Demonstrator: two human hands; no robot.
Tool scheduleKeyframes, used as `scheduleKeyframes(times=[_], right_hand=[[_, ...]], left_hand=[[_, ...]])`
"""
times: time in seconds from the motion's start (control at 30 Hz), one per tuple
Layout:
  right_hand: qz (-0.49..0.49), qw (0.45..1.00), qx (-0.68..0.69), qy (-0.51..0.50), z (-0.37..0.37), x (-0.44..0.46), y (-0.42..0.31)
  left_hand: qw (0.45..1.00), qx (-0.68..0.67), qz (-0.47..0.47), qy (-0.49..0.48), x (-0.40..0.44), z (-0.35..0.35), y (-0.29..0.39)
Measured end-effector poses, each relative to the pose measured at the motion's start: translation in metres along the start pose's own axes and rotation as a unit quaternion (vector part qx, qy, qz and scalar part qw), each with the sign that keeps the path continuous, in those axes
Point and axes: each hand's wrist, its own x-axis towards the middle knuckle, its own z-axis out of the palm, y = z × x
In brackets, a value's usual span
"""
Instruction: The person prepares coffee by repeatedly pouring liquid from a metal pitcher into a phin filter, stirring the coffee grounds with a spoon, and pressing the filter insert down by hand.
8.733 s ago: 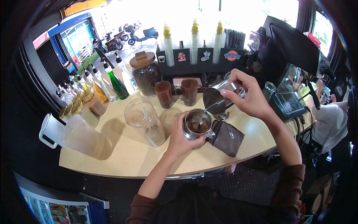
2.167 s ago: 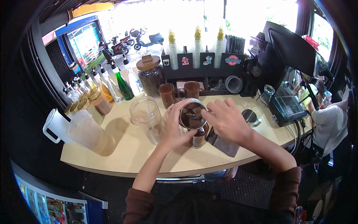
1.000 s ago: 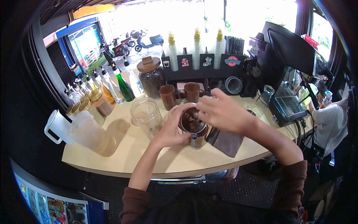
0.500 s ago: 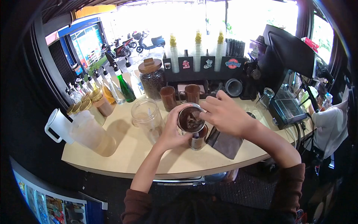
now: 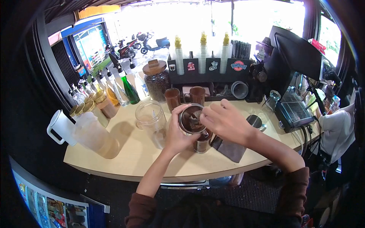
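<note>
My left hand is wrapped round a metal cup, its mouth tilted towards me, with wet dark-brown contents inside. At the cup's rim, the fingers of my right hand are pinched together on what looks like a spoon; its handle is mostly hidden by the fingers. Just under the cup stands a glass mug of brown drink, partly covered by the cup and my left hand. Two more mugs of brown drink, a left one and a right one, stand behind.
A large clear jar stands left of my hands, with a cloudy pitcher farther left. A dark cloth and a metal cup lie to the right. Behind are a coffee-bean jar, syrup bottles and a cup rack.
My right hand has shifted slightly left and lower over the cup, and the spoon has moved within it. The metal cup at right is now uncovered. The view has moved slightly.
</note>
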Motion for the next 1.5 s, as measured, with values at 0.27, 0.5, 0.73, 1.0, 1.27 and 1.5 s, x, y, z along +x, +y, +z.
scheduleKeyframes(times=[0.27,0.5,0.73,1.0,1.27,1.5], right_hand=[[0.109,0.993,0.035,0.034,0.010,-0.007,-0.004],[0.205,0.964,0.170,0.008,0.025,-0.015,-0.002],[0.295,0.910,0.290,0.014,0.036,-0.024,0.004],[0.314,0.893,0.321,-0.011,0.038,-0.030,0.005],[0.330,0.869,0.368,0.008,0.039,-0.040,0.003],[0.301,0.901,0.311,0.040,0.034,-0.049,-0.005]], left_hand=[[0.998,0.041,-0.001,0.039,-0.001,0.007,0.001],[0.996,0.074,-0.045,0.020,-0.001,0.007,0.006],[0.995,0.056,-0.077,-0.001,-0.003,0.009,0.011],[0.988,0.030,-0.148,-0.029,-0.009,0.013,0.007],[0.993,0.045,-0.107,-0.018,-0.012,0.015,0.007],[0.992,0.043,-0.117,-0.037,-0.016,0.017,0.004]])
